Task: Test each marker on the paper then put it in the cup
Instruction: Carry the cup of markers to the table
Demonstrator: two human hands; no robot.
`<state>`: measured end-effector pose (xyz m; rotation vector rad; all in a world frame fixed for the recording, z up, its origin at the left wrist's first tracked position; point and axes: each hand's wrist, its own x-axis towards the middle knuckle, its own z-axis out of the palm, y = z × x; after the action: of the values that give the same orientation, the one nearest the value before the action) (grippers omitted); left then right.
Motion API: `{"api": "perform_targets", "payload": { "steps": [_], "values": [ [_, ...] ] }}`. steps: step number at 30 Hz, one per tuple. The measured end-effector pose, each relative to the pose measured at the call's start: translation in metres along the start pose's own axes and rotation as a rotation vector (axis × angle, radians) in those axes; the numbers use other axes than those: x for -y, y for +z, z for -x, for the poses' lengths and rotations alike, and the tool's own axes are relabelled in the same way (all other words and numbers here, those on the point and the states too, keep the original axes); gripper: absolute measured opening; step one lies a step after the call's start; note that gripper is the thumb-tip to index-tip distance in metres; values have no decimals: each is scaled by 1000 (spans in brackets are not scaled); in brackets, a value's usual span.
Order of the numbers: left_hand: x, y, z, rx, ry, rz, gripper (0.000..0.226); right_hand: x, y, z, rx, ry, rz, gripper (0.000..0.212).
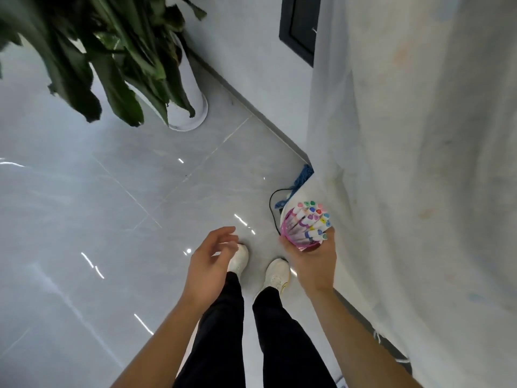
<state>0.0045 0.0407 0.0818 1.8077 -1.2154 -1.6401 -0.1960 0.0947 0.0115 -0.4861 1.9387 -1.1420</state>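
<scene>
Seemingly up-right-tilted markers (pixel 309 224), cup (pixel 300 242).

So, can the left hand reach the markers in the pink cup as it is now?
Probably yes. The left hand is open and empty, level with the pink cup that the right hand holds. The markers stand cap-up above its rim, and nothing lies between.

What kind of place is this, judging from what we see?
Probably an indoor room, maybe an office or studio: glossy grey floor tiles, a potted plant by the wall, and a paint-stained white cloth.
</scene>
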Motion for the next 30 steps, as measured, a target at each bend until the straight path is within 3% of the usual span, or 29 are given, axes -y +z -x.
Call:
{"api": "perform_targets", "payload": {
  "steps": [9,15,22,30],
  "values": [
    [-29,-63,86,-229,21,187,42,91,17,61,249,-159,90,86],
    [-26,-119,135,-440,33,311,34,142,62,107,466,-297,191,79],
    [11,-199,177,-678,30,415,29,177,132,156,710,-447,300,80],
    [59,-301,216,-860,-3,498,27,193,225,215,837,-507,326,76]
  ]
}}
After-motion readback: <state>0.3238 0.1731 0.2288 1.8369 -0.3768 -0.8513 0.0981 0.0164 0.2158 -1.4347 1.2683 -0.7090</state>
